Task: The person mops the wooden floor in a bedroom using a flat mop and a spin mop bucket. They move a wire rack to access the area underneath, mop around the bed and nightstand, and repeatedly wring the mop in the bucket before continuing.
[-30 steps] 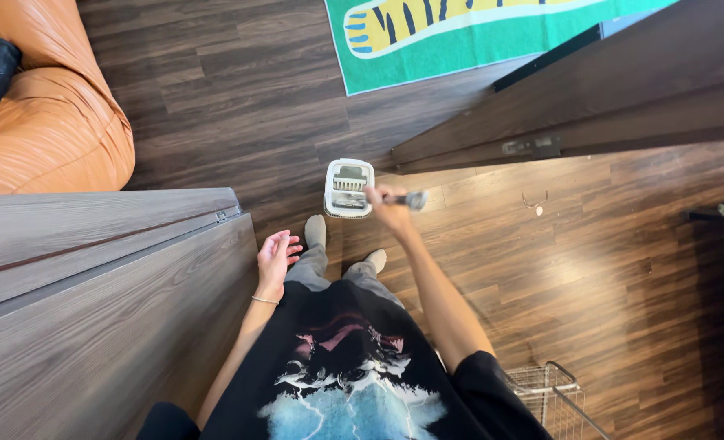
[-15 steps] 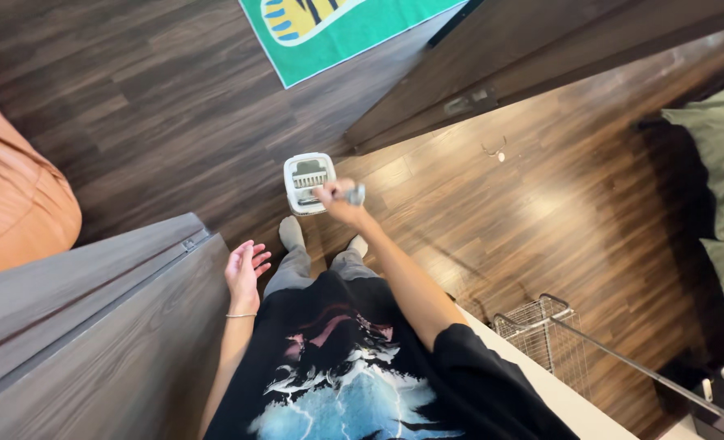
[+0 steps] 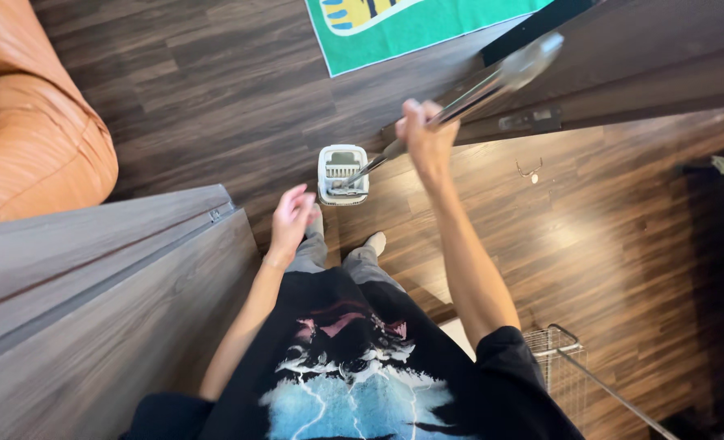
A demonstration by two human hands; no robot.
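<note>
Both hands were busy: my right hand (image 3: 424, 140) gripped the mop handle (image 3: 468, 96), its end in the bucket (image 3: 343, 174) on the floor, while my left hand (image 3: 291, 218) hung open for balance

Bucket (image 3: 343, 173) on floor (image 3: 606, 244) ahead of feet, sofa (image 3: 36, 138) left, rug (image 3: 411, 28) beyond (far side); wire basket (image 3: 559, 358) right

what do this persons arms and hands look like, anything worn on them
Both arms are bare from short black sleeves of a printed T-shirt. The left hand has a thin bracelet at the wrist; the right hand shows no glove, ring or watch.
</note>
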